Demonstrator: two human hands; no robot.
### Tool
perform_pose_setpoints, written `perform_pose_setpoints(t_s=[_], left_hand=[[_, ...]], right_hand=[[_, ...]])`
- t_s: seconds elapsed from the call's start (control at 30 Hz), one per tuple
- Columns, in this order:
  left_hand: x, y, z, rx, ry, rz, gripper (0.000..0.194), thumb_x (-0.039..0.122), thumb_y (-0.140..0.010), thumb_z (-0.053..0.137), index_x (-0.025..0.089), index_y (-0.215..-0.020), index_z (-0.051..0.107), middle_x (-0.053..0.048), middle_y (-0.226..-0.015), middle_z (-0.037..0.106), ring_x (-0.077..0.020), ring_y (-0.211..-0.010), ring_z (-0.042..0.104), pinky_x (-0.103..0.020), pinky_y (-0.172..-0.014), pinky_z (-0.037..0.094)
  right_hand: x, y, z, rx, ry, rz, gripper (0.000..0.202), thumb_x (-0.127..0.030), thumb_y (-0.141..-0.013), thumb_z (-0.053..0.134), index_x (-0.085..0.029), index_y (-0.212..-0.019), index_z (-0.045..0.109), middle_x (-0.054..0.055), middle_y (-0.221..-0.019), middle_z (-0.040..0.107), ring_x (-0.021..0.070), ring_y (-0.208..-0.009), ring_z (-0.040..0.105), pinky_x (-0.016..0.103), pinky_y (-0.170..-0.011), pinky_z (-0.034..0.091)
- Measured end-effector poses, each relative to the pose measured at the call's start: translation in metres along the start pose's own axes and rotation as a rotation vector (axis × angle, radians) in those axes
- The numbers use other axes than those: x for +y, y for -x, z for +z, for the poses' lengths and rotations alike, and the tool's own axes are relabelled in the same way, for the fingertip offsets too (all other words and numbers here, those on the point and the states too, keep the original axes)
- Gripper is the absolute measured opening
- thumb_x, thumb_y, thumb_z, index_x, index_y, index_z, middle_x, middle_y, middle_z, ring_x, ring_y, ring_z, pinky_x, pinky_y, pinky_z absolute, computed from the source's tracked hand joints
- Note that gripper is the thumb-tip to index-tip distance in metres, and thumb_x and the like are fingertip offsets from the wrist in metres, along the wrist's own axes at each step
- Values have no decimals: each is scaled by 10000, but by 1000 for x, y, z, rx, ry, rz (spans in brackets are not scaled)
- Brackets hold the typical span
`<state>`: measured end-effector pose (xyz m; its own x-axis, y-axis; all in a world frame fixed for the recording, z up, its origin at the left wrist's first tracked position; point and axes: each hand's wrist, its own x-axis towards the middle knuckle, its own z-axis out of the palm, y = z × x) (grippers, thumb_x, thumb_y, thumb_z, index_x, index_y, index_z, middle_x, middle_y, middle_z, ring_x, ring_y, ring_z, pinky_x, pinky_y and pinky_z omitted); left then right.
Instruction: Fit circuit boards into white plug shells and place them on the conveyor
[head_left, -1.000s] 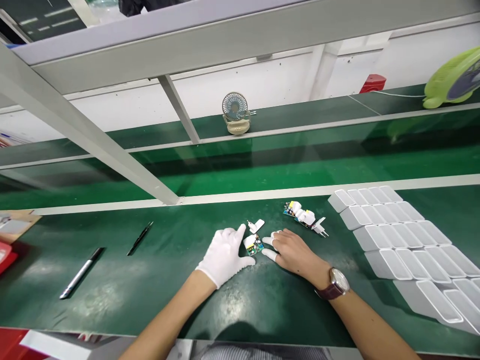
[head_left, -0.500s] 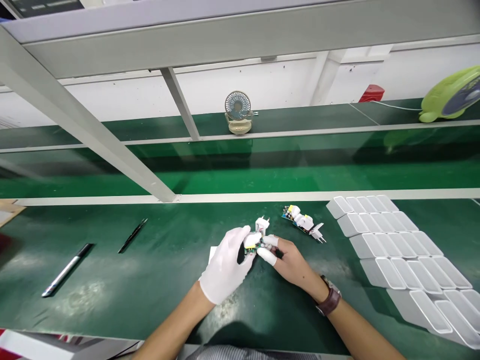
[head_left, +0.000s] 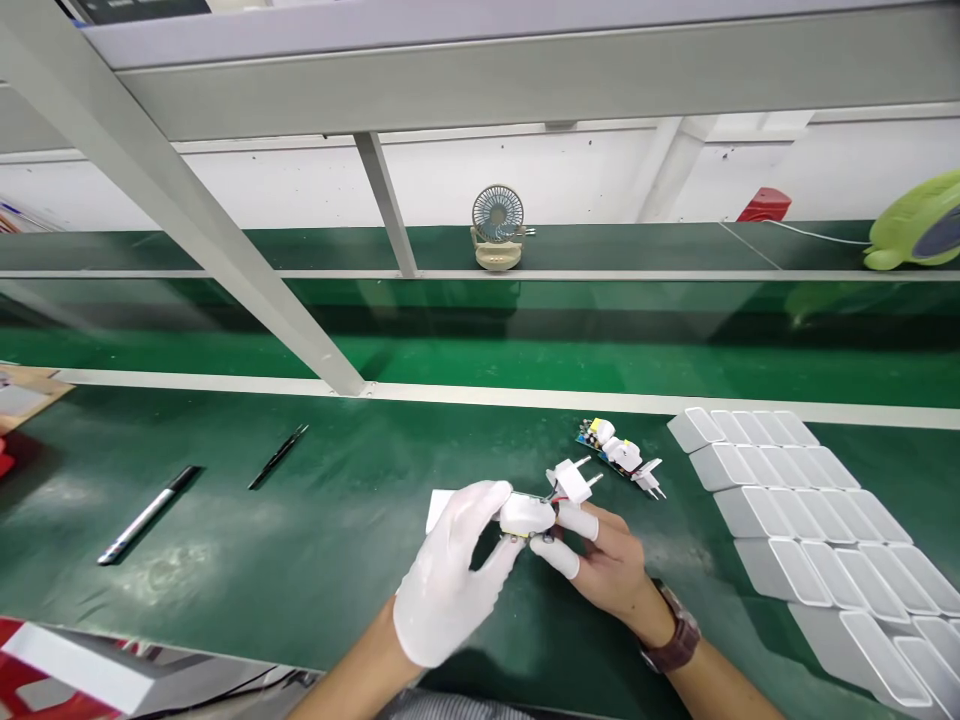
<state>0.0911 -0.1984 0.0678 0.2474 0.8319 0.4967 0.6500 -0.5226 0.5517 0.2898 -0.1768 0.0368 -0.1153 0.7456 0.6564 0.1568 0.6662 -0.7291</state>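
Observation:
My left hand (head_left: 457, 575), in a white glove, pinches one side of a small circuit board (head_left: 527, 516) with a white block on top. White finger coverings are on the thumb and forefinger of my right hand (head_left: 600, 560), which grips the board's other end. A white two-pin plug (head_left: 573, 482) hangs from the board by short wires, pins toward the right. Part of a white casing (head_left: 437, 510) shows behind my left hand, mostly hidden. Just beyond my right hand, more circuit boards with white blocks and plugs (head_left: 621, 456) lie on the green tabletop.
Rows of white open casings (head_left: 795, 500) stand at the right. To the left lie black tweezers (head_left: 277, 458) and a silver marker (head_left: 148, 515). A small fan (head_left: 498, 225) sits on the back shelf (head_left: 637, 250). A slanted metal post (head_left: 247, 265) rises from the table's rear.
The board has turned in my hands, so its white block faces me and the plug has swung to the right. The whole view has shifted a little.

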Motion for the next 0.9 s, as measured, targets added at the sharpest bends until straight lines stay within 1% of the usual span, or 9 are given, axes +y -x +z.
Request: perform_pose_setpoints(t_s=[0.1, 0.2, 0.3, 0.4, 0.5, 0.63, 0.8, 0.9], left_hand=[[0, 0, 1, 5, 5, -7, 600, 171, -904, 658, 331, -1427, 412, -74, -1227, 660, -232, -1132, 668, -398, -953, 606], [1, -2, 2, 12, -2, -20, 578, 177, -904, 656, 329, -1415, 432, -76, -1217, 666, -232, -1123, 673, -396, -938, 613], [2, -3, 4, 9, -12, -24, 551, 181, -899, 661, 302, -1396, 456, -81, -1212, 672, -226, -1123, 674, -383, -952, 607], [3, -4, 5, 10, -28, -22, 512, 175, -897, 663, 262, -1369, 485, -81, -1209, 680, -215, -1118, 679, -370, -979, 593], [5, -5, 5, 13, -42, -20, 477, 165, -895, 660, 223, -1344, 510, -80, -1207, 689, -205, -1117, 683, -347, -996, 581], [6, -6, 5, 4, -40, -25, 462, 172, -891, 662, 207, -1331, 524, -80, -1205, 696, -204, -1123, 683, -333, -1003, 574], [6, -5, 6, -1, -32, -30, 469, 172, -892, 662, 209, -1337, 520, -82, -1204, 695, -206, -1119, 685, -335, -1003, 573], [6, -4, 6, -4, -32, -29, 467, 175, -896, 662, 206, -1338, 518, -86, -1207, 691, -204, -1129, 677, -330, -1007, 569]], right_hand=[[-6, -6, -2, 27, 43, -70, 232, -202, -902, 694, -235, -1131, 675, 13, -732, 677, 152, -583, 607, 274, -536, 535], [-10, -9, -4, 23, 85, -102, 214, -231, -930, 670, -244, -1143, 657, 10, -711, 677, 160, -594, 626, 283, -551, 551], [-13, -12, -5, 14, 109, -112, 176, -260, -949, 648, -243, -1124, 654, 3, -681, 664, 158, -575, 622, 279, -535, 549], [-14, -14, -6, 38, 138, -138, 129, -267, -949, 650, -223, -1069, 664, 4, -659, 658, 159, -557, 622, 282, -512, 534], [-15, -15, -6, 65, 141, -170, 118, -256, -944, 658, -208, -1052, 655, 10, -671, 671, 162, -571, 637, 286, -526, 545], [-16, -16, -7, 68, 134, -179, 130, -250, -943, 660, -207, -1066, 651, 8, -668, 671, 163, -577, 639, 291, -534, 556], [-15, -14, -8, 63, 123, -174, 146, -244, -930, 677, -190, -1064, 656, 34, -726, 698, 166, -610, 653, 295, -562, 567], [-14, -14, -8, 43, 118, -159, 132, -250, -934, 673, -202, -1055, 657, 12, -679, 670, 158, -579, 631, 288, -540, 552]])
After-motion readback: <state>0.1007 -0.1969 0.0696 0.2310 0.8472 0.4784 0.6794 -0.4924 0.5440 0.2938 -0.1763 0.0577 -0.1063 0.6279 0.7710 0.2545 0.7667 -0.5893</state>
